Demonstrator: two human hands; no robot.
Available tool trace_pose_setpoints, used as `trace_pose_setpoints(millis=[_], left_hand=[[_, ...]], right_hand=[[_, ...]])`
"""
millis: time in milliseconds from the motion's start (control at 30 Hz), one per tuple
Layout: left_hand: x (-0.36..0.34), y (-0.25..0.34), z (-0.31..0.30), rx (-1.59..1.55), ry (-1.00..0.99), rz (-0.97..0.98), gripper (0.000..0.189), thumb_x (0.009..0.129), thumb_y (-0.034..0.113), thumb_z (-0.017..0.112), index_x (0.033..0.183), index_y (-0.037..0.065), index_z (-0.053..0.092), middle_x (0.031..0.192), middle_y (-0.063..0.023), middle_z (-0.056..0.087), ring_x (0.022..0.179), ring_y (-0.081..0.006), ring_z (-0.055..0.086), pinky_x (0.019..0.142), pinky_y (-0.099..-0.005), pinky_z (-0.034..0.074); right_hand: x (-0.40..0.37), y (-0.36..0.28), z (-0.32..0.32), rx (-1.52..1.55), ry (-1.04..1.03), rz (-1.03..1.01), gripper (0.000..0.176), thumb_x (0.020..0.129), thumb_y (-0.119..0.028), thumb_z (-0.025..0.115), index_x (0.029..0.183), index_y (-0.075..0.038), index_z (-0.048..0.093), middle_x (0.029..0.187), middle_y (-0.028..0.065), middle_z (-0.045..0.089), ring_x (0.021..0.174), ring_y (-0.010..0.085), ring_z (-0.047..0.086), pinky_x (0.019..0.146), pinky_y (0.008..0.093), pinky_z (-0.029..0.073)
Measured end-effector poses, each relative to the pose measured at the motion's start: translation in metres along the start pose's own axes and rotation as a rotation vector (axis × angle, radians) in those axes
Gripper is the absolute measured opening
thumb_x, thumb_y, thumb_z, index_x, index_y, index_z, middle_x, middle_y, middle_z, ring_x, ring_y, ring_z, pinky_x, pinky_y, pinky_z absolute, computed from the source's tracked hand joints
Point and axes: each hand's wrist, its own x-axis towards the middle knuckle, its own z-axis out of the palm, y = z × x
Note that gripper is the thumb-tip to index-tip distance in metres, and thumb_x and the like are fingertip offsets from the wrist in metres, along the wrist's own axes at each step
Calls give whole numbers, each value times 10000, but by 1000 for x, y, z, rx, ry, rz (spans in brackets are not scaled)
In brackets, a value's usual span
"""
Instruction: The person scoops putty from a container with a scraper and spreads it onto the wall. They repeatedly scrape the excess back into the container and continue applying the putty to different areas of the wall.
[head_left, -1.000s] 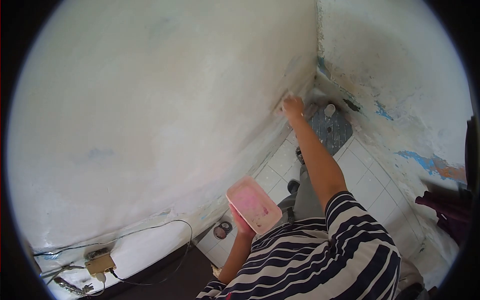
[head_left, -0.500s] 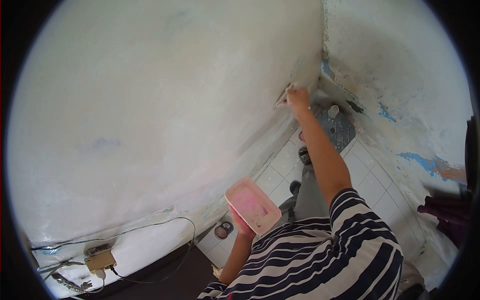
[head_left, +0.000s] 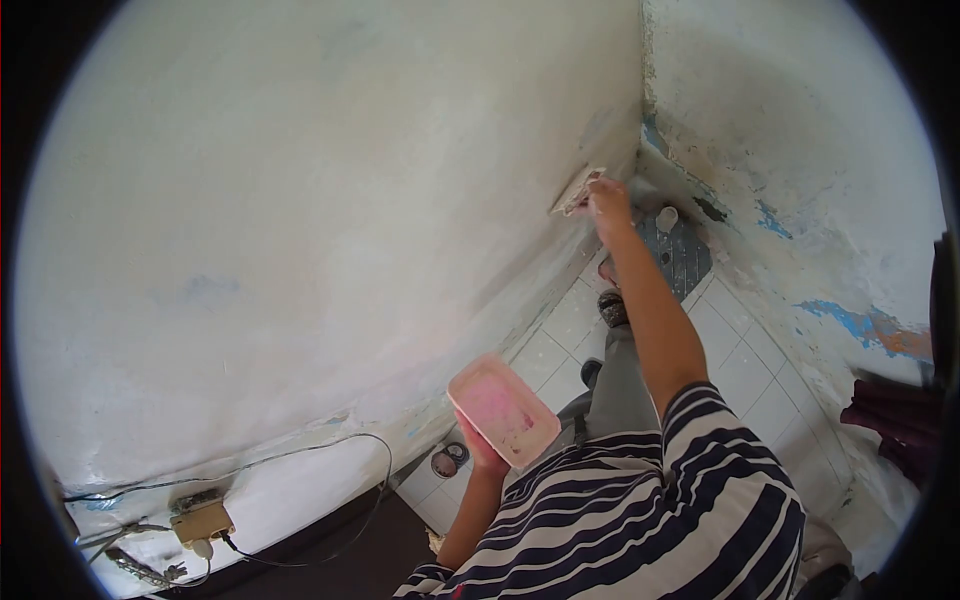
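Note:
My right hand point(head_left: 611, 208) is closed around a wide, flat putty knife point(head_left: 576, 192), its blade coated with pale putty and laid against the lower part of the white wall point(head_left: 330, 220), close to the corner. The knife's handle is mostly hidden by my fingers. In front of my body, my left hand point(head_left: 481, 447) grips a rectangular pink plastic tub point(head_left: 505, 408) from below and the side. The tub is tilted, and pinkish, paste-like smears cover its inside.
At right, a second wall point(head_left: 790, 150) has peeling blue patches. White floor tiles point(head_left: 545, 365) and a grey board with a cup point(head_left: 667, 220) lie below. Cables run to a socket box point(head_left: 202, 521) at lower left. Dark red cloth point(head_left: 890, 420) hangs at right.
My right hand has shifted slightly right, and the putty knife's blade has turned so more of its coated face shows. My left hand and the tub have barely moved.

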Motion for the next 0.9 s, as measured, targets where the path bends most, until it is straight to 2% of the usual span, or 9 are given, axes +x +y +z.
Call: trace_pose_setpoints(millis=[133,233,433,500,600,700,767,833,900], left_hand=[[3,1,1,-30,-39,19,739,944,723,369,1429,171,449,1319,-65,573,1164,-302,587,945,-516,522],[4,4,1,-35,-54,0,739,944,723,369,1430,171,447,1319,-65,572,1164,-302,587,945,-517,522],[11,0,8,10,-40,6,752,941,725,372,1446,171,434,1334,-70,566,1178,-309,582,944,-520,523],[10,0,7,26,-32,22,756,939,727,373,1449,171,431,1339,-71,564,1185,-310,579,945,-520,523],[11,-5,0,-31,-32,-4,749,943,724,369,1445,172,436,1337,-70,564,1184,-306,577,950,-517,519],[7,-1,8,-51,-25,-21,749,943,727,363,1439,172,442,1331,-70,567,1178,-305,577,951,-517,515],[6,-3,7,-48,-16,-54,749,941,730,363,1434,172,447,1324,-69,571,1168,-305,581,946,-521,514],[8,-8,0,-42,-5,-63,753,939,734,363,1435,173,446,1324,-69,571,1170,-305,580,945,-523,514],[8,-10,-5,-30,5,-77,758,936,738,364,1435,173,446,1324,-68,570,1172,-305,579,945,-525,514]], right_hand=[[-20,-40,-49,244,-248,3,173,958,-113,526,945,36,614,827,116,613,724,245,646,636,409,586],[-5,4,-74,57,-5,106,147,908,-102,564,796,-22,615,711,88,590,694,248,636,624,413,552],[38,47,-19,-747,-3,-344,233,934,-194,607,753,-48,626,706,94,608,716,253,656,663,415,550],[9,-40,3,-105,-73,51,188,933,-211,621,835,-50,633,776,92,640,738,240,660,655,412,560],[-36,-95,-30,317,-267,47,143,940,-122,555,940,18,581,713,105,597,649,242,651,594,405,565],[-26,-21,-90,191,-10,26,144,947,-148,547,1033,-40,586,831,101,642,641,222,641,579,411,573],[-2,54,-110,-48,311,231,166,955,-180,547,1066,-70,603,810,104,633,603,234,636,578,417,575],[33,132,-130,-64,333,312,171,955,-183,547,1080,-82,608,822,106,636,606,238,634,579,426,573],[43,135,-112,-152,278,315,179,949,-178,556,1092,-86,611,837,102,641,598,244,621,576,444,569]])
